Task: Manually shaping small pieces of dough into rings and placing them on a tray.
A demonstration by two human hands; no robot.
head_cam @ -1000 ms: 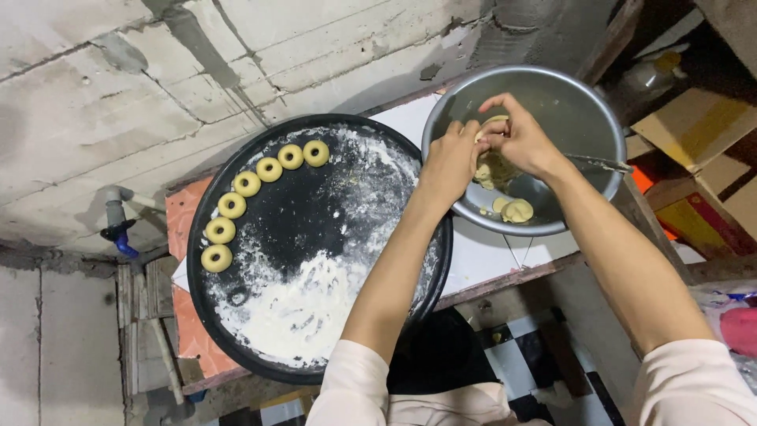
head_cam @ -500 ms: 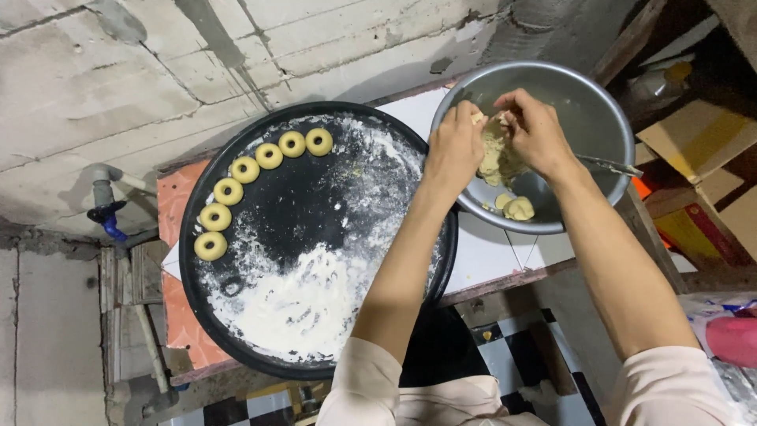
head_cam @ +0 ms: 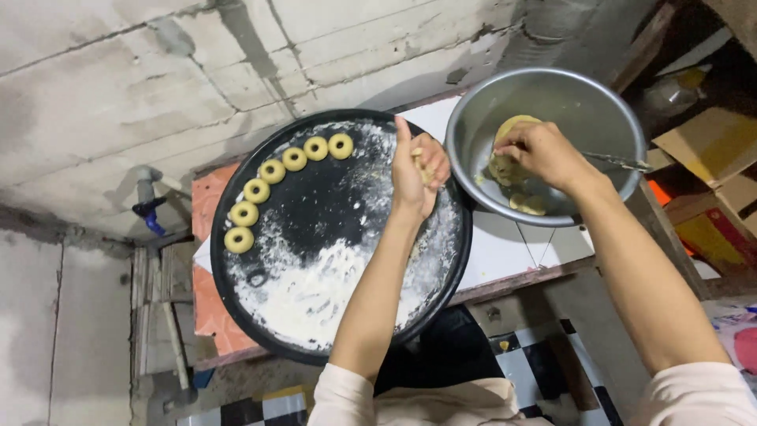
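From the head camera, looking down: the left hand (head_cam: 418, 175) is curled shut around a small piece of dough (head_cam: 418, 158), held just above the right side of the round black tray (head_cam: 236, 300), the thumb sticking up. The right hand (head_cam: 540, 154) is down in the steel bowl (head_cam: 583, 95), fingers bent and pinching into the lump of yellow dough (head_cam: 509, 126) there; a few smaller bits (head_cam: 528, 203) lie on the bowl's bottom. A spoon handle (head_cam: 619, 162) rests against the bowl's right side.

Six dough rings (head_cam: 280, 177) sit in a curve along the tray's upper left rim, just beside one another, the last one (head_cam: 239, 239) lowest. Loose flour (head_cam: 315, 284) is spread thick across the tray's lower middle.

To my eye, the piece in the left hand wants a light grip, not a squeeze, so it keeps an even thickness. A touch of the flour would keep it from sticking to the palm. A new ring would sit best next in the curve, close to its neighbour but not touching. The right hand should pinch off about as much as the left hand holds, so the rings match.

Against half a second ago: both hands were then together over the bowl, working the same lump. Now the left hand has come away with its piece and stands over the tray, while the right has stayed in the bowl. The six rings lie as they did.
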